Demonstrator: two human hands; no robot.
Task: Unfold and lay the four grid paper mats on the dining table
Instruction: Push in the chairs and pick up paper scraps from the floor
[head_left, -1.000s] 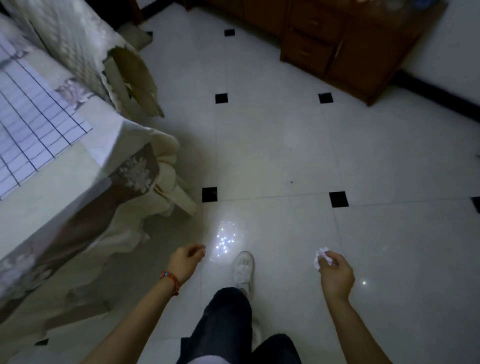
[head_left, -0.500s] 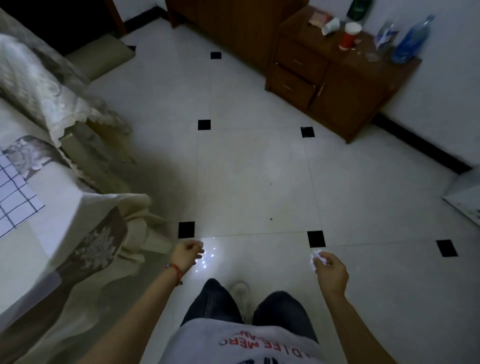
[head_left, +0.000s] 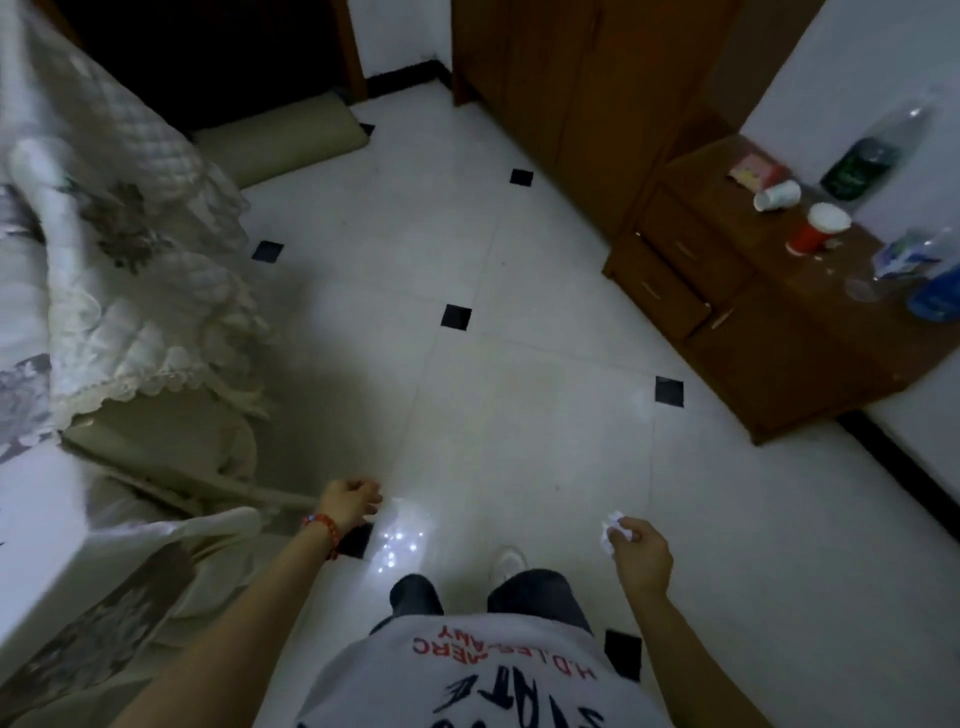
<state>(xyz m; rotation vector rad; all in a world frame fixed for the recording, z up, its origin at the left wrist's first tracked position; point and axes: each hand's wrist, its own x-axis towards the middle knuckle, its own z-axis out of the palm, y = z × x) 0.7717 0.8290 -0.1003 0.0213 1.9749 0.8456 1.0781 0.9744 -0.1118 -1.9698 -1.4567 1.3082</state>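
Observation:
The dining table (head_left: 36, 525), draped in a pale floral cloth, fills the left edge; no grid mat shows on it in this view. My left hand (head_left: 348, 501) hangs beside the table's corner over the floor with fingers loosely curled and nothing in it. My right hand (head_left: 636, 551) is out over the white floor and pinches a small crumpled white paper wad (head_left: 612, 529) between fingertips and thumb.
A covered chair (head_left: 119, 291) stands against the table at the left. A wooden cabinet (head_left: 769, 332) at the right carries cups and bottles (head_left: 935, 280). A taller wardrobe (head_left: 561, 88) is behind it. White tiled floor (head_left: 509, 405) lies ahead.
The view has swung right and away from the table; the grid mat seen on it earlier has left the frame. Both hands keep the same posture, the right one still holding the paper wad.

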